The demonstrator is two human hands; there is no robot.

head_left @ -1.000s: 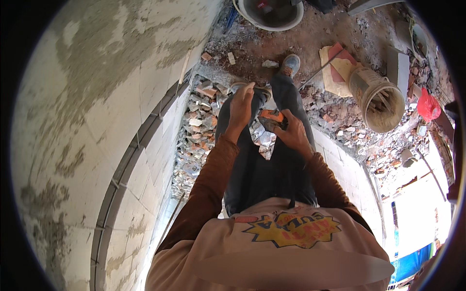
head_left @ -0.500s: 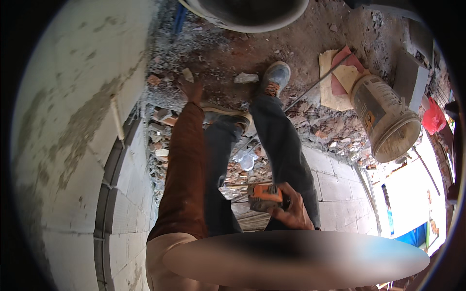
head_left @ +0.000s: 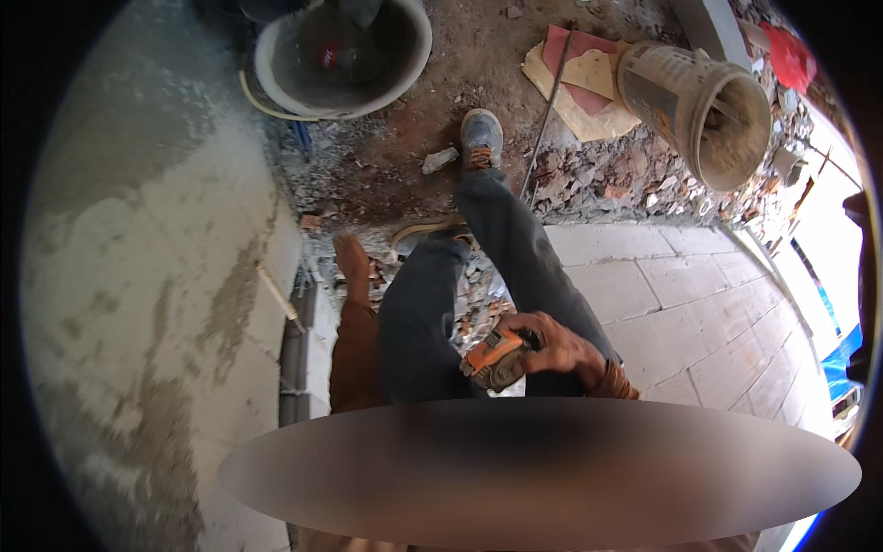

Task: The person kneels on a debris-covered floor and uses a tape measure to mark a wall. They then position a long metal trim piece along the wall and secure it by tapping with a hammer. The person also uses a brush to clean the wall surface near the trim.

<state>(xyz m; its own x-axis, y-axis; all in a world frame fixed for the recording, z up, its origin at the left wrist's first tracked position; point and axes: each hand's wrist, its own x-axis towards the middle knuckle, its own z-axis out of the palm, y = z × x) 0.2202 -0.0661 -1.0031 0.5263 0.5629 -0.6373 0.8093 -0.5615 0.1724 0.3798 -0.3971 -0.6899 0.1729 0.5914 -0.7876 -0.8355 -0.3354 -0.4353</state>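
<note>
My right hand [head_left: 552, 345] is closed around a compact orange and dark grey tool [head_left: 498, 361], held low in front of my legs; its exact kind is unclear. My left hand [head_left: 352, 265] reaches down beside my left shoe [head_left: 425, 235], close to the pale block wall. Its fingers are blurred, and whether anything sits in them is hidden. Broken brick and stone rubble [head_left: 478, 299] lies between my legs. Ahead of the left hand a small reddish brick piece [head_left: 311, 222] rests on the ground.
A large round tub [head_left: 421, 46] stands at the far left beside the plastered wall [head_left: 138, 304]. At the right, a dirty bucket [head_left: 658, 87] lies tipped near torn board pieces [head_left: 575, 115] and a thin rod [head_left: 549, 110]. Pale blocks [head_left: 671, 285] form a surface to my right.
The view has shifted, bringing the tub more into sight. My left hand has drawn back toward me, and the pale stone at its fingertips no longer shows. The right hand still grips the orange tool.
</note>
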